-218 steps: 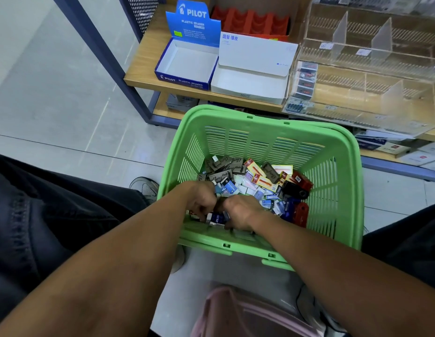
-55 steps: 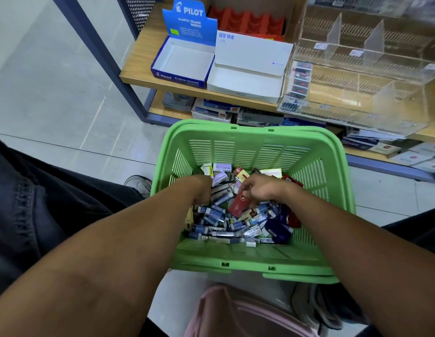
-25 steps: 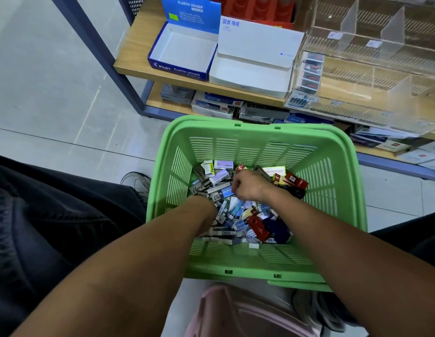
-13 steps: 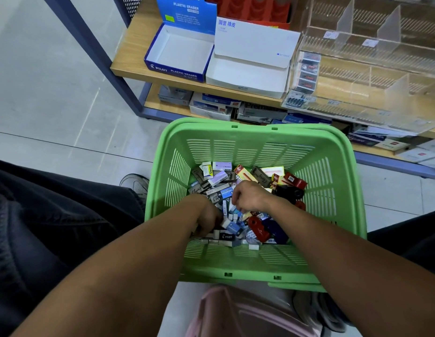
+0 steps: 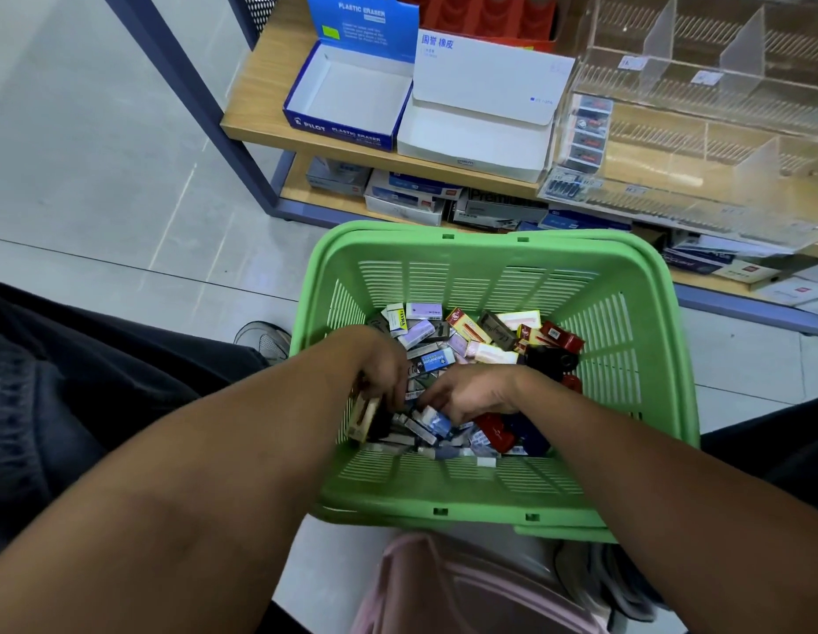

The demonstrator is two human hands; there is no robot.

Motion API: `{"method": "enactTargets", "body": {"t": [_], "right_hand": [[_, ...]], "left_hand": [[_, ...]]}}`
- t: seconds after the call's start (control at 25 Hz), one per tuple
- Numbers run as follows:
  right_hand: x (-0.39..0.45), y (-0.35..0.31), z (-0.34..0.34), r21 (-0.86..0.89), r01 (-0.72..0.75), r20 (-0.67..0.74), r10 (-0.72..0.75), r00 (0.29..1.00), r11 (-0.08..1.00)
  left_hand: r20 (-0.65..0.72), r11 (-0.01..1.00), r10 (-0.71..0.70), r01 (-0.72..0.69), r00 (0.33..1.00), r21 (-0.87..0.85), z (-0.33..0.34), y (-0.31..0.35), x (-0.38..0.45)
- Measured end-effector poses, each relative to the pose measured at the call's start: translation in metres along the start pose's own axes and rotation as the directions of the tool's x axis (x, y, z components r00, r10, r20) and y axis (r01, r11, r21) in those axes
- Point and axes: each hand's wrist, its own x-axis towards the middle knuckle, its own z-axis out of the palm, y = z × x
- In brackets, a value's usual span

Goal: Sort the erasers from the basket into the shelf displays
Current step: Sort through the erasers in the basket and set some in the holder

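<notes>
Now both hands are down inside the green basket (image 5: 498,249), among the mixed erasers (image 5: 466,340) which cover its bottom; the left hand (image 5: 382,372) has curled fingers and grips a few tan erasers (image 5: 363,416) near the left wall; the right hand (image 5: 471,391) pinches a blue and white eraser (image 5: 436,421) with bent fingers; behind the basket, on the wooden shelf (image 5: 256,112), stand an open blue box (image 5: 347,100), a white box (image 5: 480,130) and a clear acrylic display (image 5: 700,144) holding a short row of erasers at its left end.

One green basket (image 5: 498,249); perhaps forty-odd erasers (image 5: 471,340) heaped inside; two open display boxes (image 5: 352,93) on the shelf.
</notes>
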Motion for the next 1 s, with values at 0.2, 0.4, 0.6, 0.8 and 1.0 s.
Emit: {"method": "enactTargets", "body": {"t": [0.2,0.4,0.6,0.8,1.0], "right_hand": [[-0.007,-0.022,0.011,-0.406,0.037,0.055,-0.016,0.998,0.913],[-0.007,-0.008,0.007,0.240,0.009,0.012,-0.012,1.000,0.971],[-0.011,-0.015,0.000,0.178,0.063,-0.096,-0.046,0.994,0.982],[-0.012,-0.015,-0.005,0.496,0.110,-0.237,0.013,0.971,0.861],[0.002,-0.008,-0.001,0.142,0.020,-0.345,0.031,0.938,0.990]], "left_hand": [[-0.039,1.000,-0.022,0.023,0.999,0.018,0.004,0.004,0.000],[-0.198,0.991,0.031,-0.055,0.980,-0.119,-0.004,0.003,0.000],[-0.442,0.907,-0.013,-0.176,0.897,-0.383,-0.016,0.009,-0.013],[-0.492,0.879,-0.155,-0.107,0.857,-0.464,-0.010,0.004,-0.008],[-0.245,0.949,-0.248,0.183,0.937,-0.258,0.015,0.006,0.001]]}}
